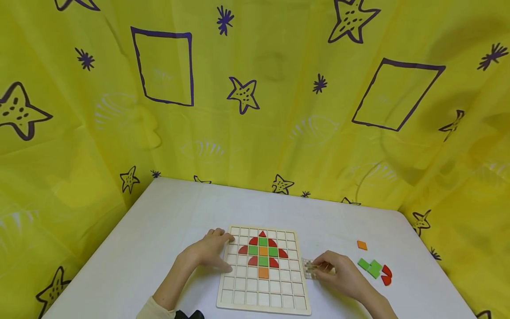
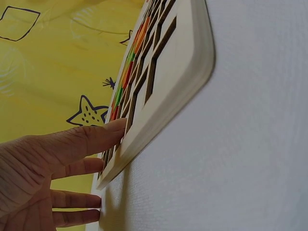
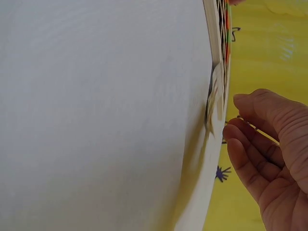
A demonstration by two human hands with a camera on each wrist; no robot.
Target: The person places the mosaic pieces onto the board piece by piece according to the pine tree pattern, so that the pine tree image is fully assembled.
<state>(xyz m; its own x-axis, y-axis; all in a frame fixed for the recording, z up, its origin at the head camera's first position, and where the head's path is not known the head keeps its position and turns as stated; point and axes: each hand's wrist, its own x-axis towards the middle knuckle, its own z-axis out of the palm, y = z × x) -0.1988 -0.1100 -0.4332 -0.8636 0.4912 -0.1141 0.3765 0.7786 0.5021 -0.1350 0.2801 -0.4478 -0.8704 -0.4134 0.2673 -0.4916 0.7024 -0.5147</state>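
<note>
Pale sleeve cloth [image 1: 153, 309] lies nearest the head camera, beside a small black object [image 1: 189, 315] cut off by the bottom edge; out of the sleeve reaches the left hand [image 1: 209, 251], spread wide along the left side of the gridded board [image 1: 239, 299]. Its thumb tip overlaps the frame and its fingers are parted, gripping nothing. The right hand [image 1: 336, 272] is at the opposite side, thumb and fingertips curved toward one another, beside a patterned sheet [image 1: 308, 268]; I cannot tell whether it pinches the sheet or only hovers by it.

The board lies on the white table [image 1: 191, 204], carrying a tree-like figure of red pieces [image 1: 243, 250], green squares [image 1: 272, 252] and orange squares [image 1: 263, 272]. The sheet is right at the board's right edge, and whether part of it runs underneath is hidden. If it does, a quick tug could drag or tip the board, and a jolt might unseat the figure, since the cells look shallow. Uneven pressure from the left thumb could likewise skew it. Loose pieces [image 1: 374, 269] lie near the right forearm [image 1: 378, 303], so a careless outward sweep could scatter them
</note>
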